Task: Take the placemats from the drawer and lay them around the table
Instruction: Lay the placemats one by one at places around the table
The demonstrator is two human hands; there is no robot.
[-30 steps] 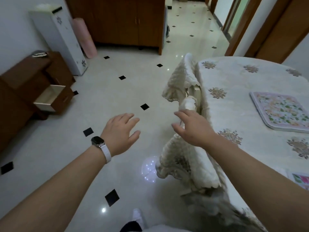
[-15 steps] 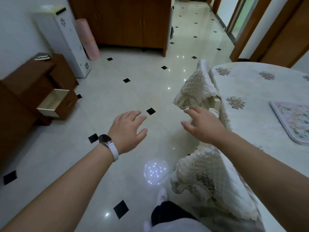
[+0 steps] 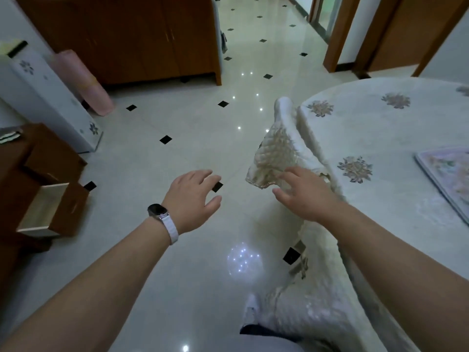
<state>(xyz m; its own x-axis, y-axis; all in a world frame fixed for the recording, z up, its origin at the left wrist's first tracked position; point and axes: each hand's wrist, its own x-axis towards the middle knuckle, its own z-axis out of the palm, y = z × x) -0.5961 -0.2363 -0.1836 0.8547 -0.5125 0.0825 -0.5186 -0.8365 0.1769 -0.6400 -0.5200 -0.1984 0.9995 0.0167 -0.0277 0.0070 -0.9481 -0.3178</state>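
A floral placemat (image 3: pixel 448 174) lies flat on the round table (image 3: pixel 396 138) at the right edge of the head view, partly cut off. The table wears a cream quilted cloth with flower motifs. At the far left a brown cabinet has its drawer (image 3: pixel 48 209) pulled out; the part of its pale inside that I see holds nothing. My left hand (image 3: pixel 193 199), with a white-strapped watch on the wrist, hovers over the floor, fingers apart and holding nothing. My right hand (image 3: pixel 302 194) is spread, holding nothing, beside a cloth-covered chair back (image 3: pixel 276 153) at the table's rim.
Pale glossy floor tiles with small black diamonds (image 3: pixel 165 139) stretch ahead. A white floral-printed unit (image 3: pixel 50 102) and a pink roll (image 3: pixel 81 82) stand at the left wall. A large wooden cupboard (image 3: pixel 142 39) is at the back, wooden door frames (image 3: pixel 347 34) at the back right. My white shoe (image 3: pixel 250 311) shows below.
The view has swung left and forward: the table and placemat slid toward the right edge, and the drawer cabinet looms larger at the left. Both hands stay spread, holding nothing.
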